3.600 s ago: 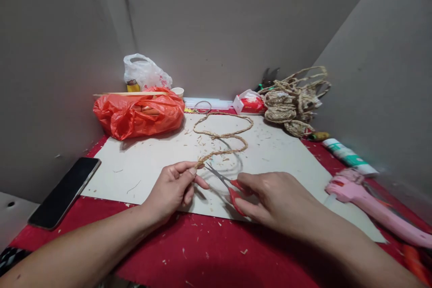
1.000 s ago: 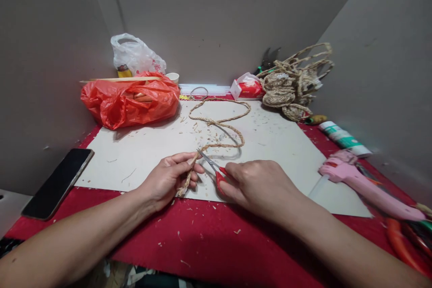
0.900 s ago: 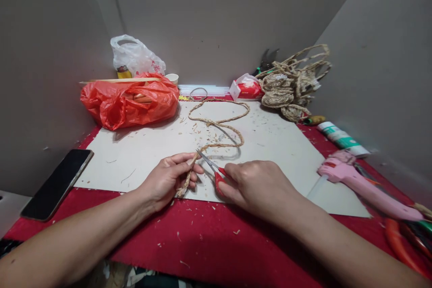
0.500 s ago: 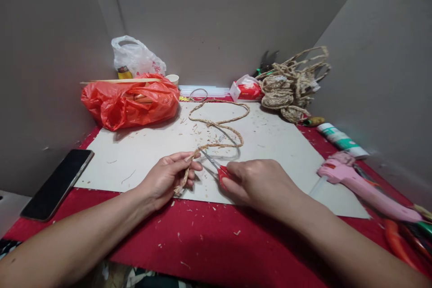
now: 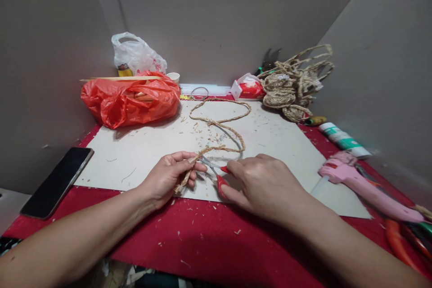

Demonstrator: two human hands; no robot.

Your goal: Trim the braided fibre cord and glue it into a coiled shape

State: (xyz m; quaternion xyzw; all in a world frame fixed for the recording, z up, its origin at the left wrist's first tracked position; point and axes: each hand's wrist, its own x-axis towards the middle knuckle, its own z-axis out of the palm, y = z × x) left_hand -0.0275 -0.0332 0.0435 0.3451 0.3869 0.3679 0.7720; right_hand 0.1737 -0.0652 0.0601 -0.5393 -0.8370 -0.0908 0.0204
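Note:
A braided straw rope (image 5: 219, 122) snakes over a pale cardboard sheet (image 5: 141, 153) on the red table. My left hand (image 5: 167, 176) pinches the rope's near end, whose tail pokes out below my fingers. My right hand (image 5: 266, 186) grips small red-handled scissors (image 5: 216, 172). Their blades are spread and point left at the rope just beside my left fingertips.
A black phone (image 5: 56, 181) lies at the left edge. A red plastic bag (image 5: 131, 101) and a white bag (image 5: 137, 56) sit at the back left. Coiled straw pieces (image 5: 290, 94) pile at the back right. A pink glue gun (image 5: 364, 191) and a tube (image 5: 342, 138) lie at right.
The scissor blades have spread apart and dropped slightly toward the rope at my left fingertips. My left hand has drawn more rope through since the oldest frame.

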